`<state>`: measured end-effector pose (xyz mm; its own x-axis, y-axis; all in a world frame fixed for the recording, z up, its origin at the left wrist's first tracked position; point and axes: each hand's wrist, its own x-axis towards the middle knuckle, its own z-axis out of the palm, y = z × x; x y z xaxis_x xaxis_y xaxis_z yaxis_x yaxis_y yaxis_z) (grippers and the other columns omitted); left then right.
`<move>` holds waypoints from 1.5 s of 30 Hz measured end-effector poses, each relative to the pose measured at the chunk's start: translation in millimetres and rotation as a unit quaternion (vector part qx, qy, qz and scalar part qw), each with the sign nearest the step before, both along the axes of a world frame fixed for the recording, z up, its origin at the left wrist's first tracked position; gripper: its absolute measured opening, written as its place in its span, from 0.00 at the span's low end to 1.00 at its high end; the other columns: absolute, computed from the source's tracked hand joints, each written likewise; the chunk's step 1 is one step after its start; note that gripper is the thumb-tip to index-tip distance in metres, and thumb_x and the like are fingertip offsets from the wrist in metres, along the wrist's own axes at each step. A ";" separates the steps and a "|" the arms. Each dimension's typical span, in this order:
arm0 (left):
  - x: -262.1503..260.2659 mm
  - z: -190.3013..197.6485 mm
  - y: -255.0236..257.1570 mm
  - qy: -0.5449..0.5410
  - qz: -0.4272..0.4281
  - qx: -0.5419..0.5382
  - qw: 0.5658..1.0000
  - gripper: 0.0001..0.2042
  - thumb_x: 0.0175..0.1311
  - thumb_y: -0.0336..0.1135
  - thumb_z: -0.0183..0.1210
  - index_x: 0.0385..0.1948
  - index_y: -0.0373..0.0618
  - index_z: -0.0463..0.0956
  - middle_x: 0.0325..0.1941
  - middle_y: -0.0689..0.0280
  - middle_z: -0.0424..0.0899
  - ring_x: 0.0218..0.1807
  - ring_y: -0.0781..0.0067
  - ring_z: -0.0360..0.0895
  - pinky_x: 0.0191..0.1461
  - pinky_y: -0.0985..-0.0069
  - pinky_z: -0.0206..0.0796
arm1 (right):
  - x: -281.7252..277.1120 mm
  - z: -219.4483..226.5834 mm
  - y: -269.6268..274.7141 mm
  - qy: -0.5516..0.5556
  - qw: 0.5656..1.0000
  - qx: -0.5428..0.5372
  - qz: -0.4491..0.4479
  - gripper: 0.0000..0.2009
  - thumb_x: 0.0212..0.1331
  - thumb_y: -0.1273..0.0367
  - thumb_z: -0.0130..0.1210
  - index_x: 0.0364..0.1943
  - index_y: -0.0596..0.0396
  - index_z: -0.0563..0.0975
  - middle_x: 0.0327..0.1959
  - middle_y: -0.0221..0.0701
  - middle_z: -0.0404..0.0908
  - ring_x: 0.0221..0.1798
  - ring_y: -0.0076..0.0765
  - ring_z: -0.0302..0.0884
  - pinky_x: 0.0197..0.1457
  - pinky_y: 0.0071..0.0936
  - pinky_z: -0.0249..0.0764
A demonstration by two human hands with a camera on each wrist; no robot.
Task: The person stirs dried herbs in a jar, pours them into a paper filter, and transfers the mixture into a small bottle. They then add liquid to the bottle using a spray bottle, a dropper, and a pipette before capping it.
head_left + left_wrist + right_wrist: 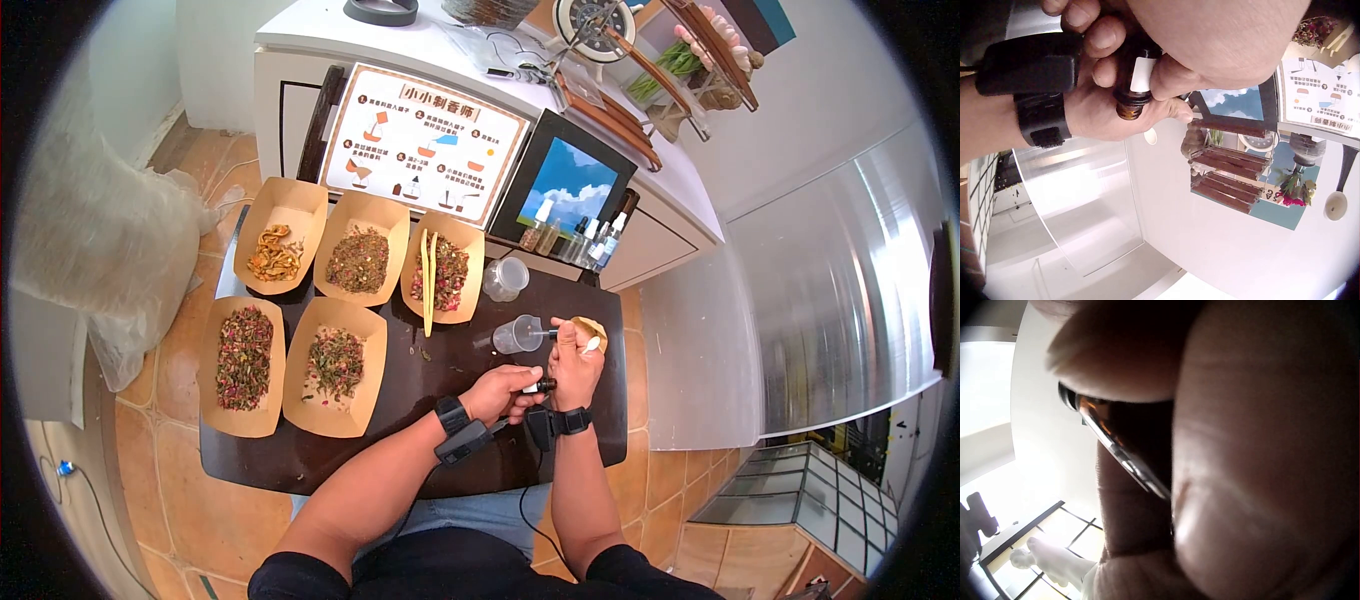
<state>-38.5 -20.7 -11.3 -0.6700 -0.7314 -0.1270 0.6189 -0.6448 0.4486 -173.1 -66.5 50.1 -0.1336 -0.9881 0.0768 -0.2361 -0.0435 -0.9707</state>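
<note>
My left hand [503,393] grips a small amber bottle [1130,103] with a white label and a dark ring at its neck. Close beside it, my right hand [575,372] has curled fingers around a slim spoon-like tool, whose white oval end [591,344] sticks out on one side and dark end [551,333] on the other. That dark end reaches toward a clear plastic cup [518,335]. Behind the right fingers, a brown paper piece [592,326] is partly hidden. In the right wrist view, fingers up close [1260,456] cover most of some amber glass [1105,425].
Several kraft paper trays [286,422] of dried petals and herbs stand on the dark table [440,440]. Yellow tweezers [428,285] lie across one. A second clear cup [507,278] and several small spray bottles [590,240] stand at the back, before an instruction board [425,140].
</note>
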 end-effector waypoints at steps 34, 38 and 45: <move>4.1 6.0 1.4 0.007 -0.002 0.002 1.000 0.13 0.79 0.47 0.53 0.37 0.50 0.72 0.25 0.72 0.71 0.23 0.79 0.64 0.28 0.76 0.61 | -1.3 0.4 3.4 0.005 1.000 0.000 -0.008 0.16 0.75 0.58 0.56 0.46 0.59 0.84 0.20 0.18 0.70 0.20 0.12 0.62 0.23 0.17 0.56; 3.6 5.0 0.9 0.050 0.007 0.004 0.999 0.13 0.79 0.47 0.53 0.36 0.50 0.71 0.23 0.72 0.68 0.23 0.79 0.63 0.27 0.76 0.59 | -6.0 -1.0 8.7 0.017 1.000 -0.009 -0.006 0.15 0.75 0.60 0.57 0.47 0.59 0.84 0.23 0.19 0.73 0.22 0.13 0.65 0.25 0.16 0.59; 1.9 6.9 1.4 0.023 0.036 0.031 0.999 0.12 0.78 0.46 0.52 0.36 0.49 0.71 0.22 0.71 0.67 0.22 0.77 0.61 0.26 0.76 0.58 | -31.6 22.5 45.4 -0.102 0.994 0.029 -0.014 0.16 0.76 0.60 0.56 0.50 0.62 0.81 0.26 0.28 0.78 0.17 0.13 0.64 0.20 0.15 0.56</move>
